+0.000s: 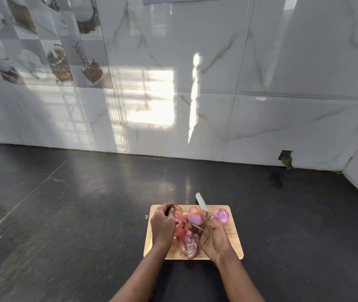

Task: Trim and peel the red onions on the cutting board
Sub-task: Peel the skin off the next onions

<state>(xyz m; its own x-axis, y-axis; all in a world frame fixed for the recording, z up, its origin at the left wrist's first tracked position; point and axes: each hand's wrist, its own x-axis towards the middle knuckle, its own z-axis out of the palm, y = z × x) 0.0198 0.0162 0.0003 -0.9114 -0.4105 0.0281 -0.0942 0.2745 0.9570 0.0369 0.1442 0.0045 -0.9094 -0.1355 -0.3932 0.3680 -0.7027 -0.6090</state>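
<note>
Fingers [209,223], right hand [216,238]: grip knife [202,202], onion [195,217] touching; left hand [162,224] pinches peel [177,211].

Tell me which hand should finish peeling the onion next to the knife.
Probably left. The right hand grips the knife and is against that onion, so it is occupied. The left hand holds no tool and sits just beside the onion, over the peels on the cutting board.

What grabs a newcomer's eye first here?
The wooden cutting board on the dark countertop, heaped with red onion skins. Over it the right hand holds a knife and a red onion; the left hand pinches skins. A second onion, peeled, lies far right.
</note>
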